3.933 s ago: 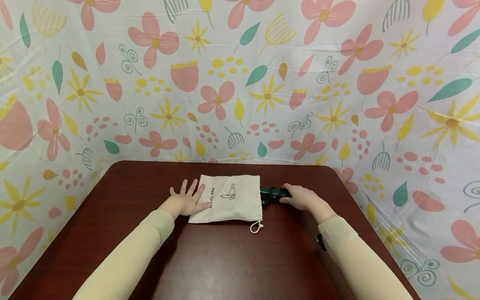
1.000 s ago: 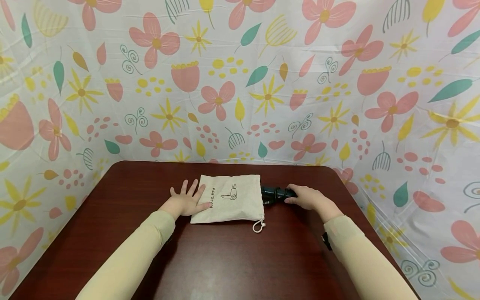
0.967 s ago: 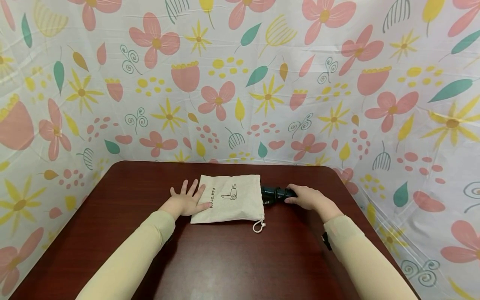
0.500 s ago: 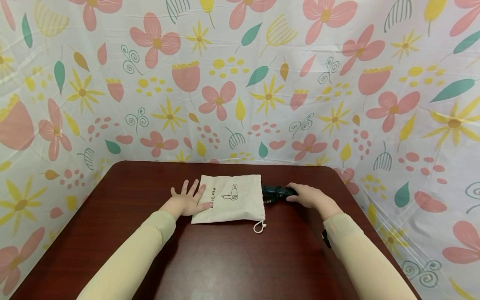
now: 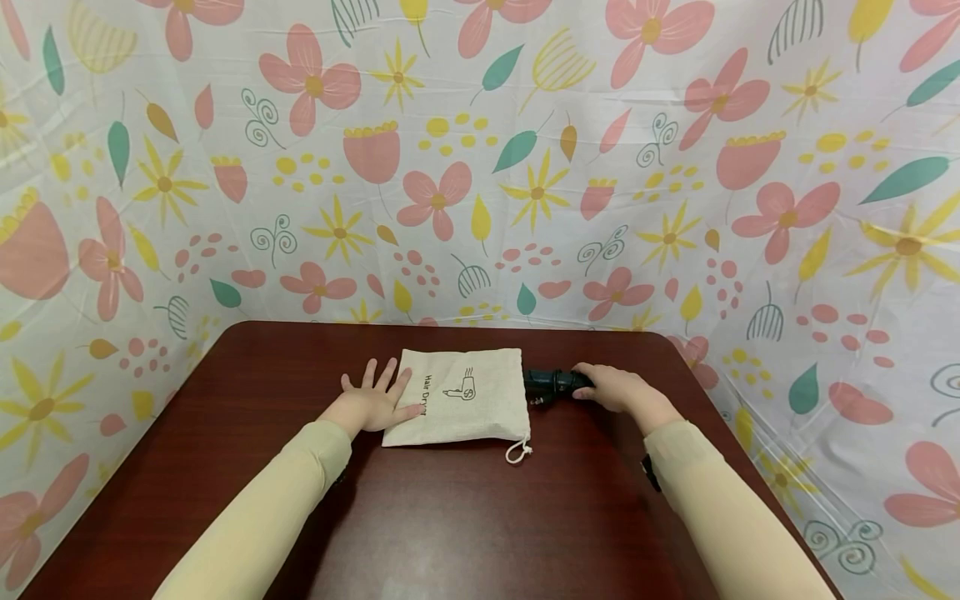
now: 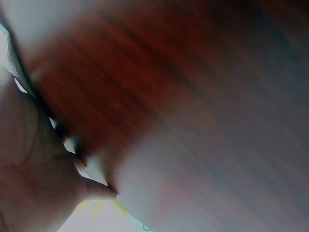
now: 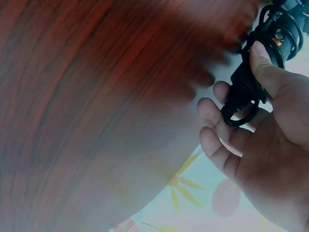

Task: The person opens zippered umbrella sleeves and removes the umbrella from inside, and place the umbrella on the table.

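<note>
A cream cloth drawstring bag (image 5: pixel 480 417) lies flat on the table, printed with "Hair Dryer" and a small dryer drawing. My left hand (image 5: pixel 366 408) rests spread on its left end, thumb and index finger over the cloth. From the mouth at the right end sticks the black handle of a hair dryer (image 5: pixel 551 384); the rest is hidden inside. My right hand (image 5: pixel 617 389) grips the handle's outer end. The right wrist view shows the cord (image 7: pixel 292 36) wound around the handle, with the thumb on one side and curled fingers on the other.
A white drawstring loop (image 5: pixel 516 453) hangs from the bag's near right corner. The dark red-brown table (image 5: pixel 480 517) has rounded far corners. Behind it and along both sides hangs a flowered white cloth (image 5: pixel 480 100).
Since the oldest frame my right hand has drawn the hair dryer slightly to the right, and the bag has shifted a little with it. My left hand has hardly moved.
</note>
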`<state>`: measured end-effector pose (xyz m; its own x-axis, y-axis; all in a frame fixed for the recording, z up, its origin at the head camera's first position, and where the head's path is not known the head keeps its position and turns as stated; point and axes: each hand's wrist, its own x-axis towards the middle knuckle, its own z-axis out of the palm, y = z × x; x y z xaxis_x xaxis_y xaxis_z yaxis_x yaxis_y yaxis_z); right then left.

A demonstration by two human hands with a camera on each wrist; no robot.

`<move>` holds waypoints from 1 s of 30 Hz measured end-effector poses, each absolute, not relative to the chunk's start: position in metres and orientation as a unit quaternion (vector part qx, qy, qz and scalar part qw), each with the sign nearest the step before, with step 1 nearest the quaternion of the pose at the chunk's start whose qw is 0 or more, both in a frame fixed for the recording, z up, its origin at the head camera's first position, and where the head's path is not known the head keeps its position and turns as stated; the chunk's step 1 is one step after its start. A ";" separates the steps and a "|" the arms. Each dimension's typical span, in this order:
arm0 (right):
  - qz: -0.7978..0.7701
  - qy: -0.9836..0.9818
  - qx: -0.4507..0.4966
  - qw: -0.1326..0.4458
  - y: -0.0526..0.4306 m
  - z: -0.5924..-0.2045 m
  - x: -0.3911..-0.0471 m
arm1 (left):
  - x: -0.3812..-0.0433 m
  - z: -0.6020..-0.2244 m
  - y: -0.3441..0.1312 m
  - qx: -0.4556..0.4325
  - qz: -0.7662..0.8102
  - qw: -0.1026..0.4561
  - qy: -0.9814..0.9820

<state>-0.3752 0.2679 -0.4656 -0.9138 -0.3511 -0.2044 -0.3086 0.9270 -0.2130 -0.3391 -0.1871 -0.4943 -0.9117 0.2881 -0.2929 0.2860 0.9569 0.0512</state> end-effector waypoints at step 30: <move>-0.074 0.981 -0.151 0.096 0.279 -0.471 -0.345 | -0.336 -0.491 -0.185 0.142 -0.001 0.161 0.977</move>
